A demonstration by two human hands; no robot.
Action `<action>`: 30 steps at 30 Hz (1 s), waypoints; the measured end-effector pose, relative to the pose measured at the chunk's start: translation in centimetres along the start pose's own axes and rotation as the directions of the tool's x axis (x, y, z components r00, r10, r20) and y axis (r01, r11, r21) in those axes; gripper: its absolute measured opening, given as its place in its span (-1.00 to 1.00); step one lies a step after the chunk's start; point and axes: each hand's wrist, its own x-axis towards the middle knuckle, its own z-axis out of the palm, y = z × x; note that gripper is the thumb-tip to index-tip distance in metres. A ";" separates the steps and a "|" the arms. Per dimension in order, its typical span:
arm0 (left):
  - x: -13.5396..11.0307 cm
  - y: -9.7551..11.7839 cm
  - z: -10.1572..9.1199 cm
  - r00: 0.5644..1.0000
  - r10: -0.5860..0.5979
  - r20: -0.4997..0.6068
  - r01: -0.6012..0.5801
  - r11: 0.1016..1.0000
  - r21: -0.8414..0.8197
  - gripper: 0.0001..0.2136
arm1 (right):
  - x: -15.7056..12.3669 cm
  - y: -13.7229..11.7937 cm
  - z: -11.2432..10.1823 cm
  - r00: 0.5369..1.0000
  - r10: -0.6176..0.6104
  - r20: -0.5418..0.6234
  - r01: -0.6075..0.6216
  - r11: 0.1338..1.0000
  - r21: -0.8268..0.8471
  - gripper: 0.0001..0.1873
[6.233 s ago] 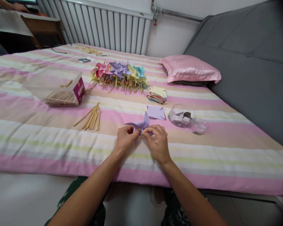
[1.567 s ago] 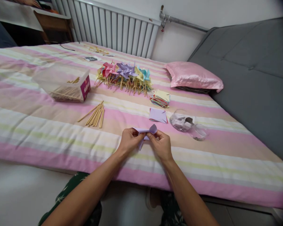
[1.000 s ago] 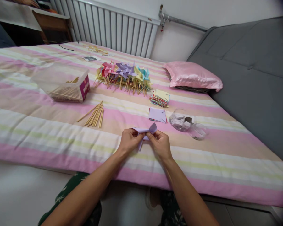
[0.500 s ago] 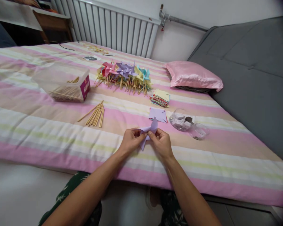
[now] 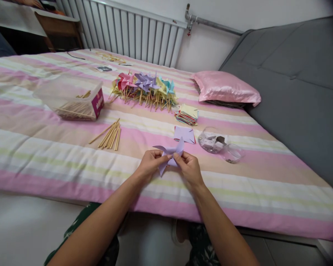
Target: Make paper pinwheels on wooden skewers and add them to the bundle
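Both hands pinch a folded lilac paper pinwheel just above the striped bedspread. My left hand grips its left side, fingers closed on the paper. My right hand pinches the centre and right side. Two pointed blades stick up and one hangs down between the hands. A cut lilac paper square lies flat just beyond the hands.
Loose wooden sticks lie to the left, near a clear box of sticks. Finished pinwheels are heaped further back, beside a stack of coloured papers. A clear container with its lid sits to the right. A pink pillow lies far right.
The pinwheel has turned in my fingers and its blades have spread out more; both hands stay in the same spot on the bed, and the camera view has shifted slightly.
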 end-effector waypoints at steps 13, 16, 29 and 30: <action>-0.1 0.3 -0.2 0.999 0.012 0.031 -0.014 0.997 0.071 -0.72 | -0.4 -0.9 -0.4 0.982 0.158 0.106 -0.169 0.979 0.110 -0.69; -0.1 0.2 -0.3 0.999 0.024 0.044 -0.028 0.995 0.092 -0.71 | -0.4 -0.7 -0.2 0.981 0.175 0.088 -0.186 0.971 0.150 -0.73; 0.0 2.6 -2.2 0.992 0.129 0.008 -0.127 0.965 0.229 -0.70 | 0.5 0.2 -0.9 0.966 0.257 0.023 -0.251 0.916 0.314 -0.74; 0.0 2.9 -2.6 0.990 0.137 -0.031 -0.128 0.970 0.208 -0.69 | 0.6 0.2 -0.9 0.963 0.269 0.020 -0.260 0.905 0.337 -0.74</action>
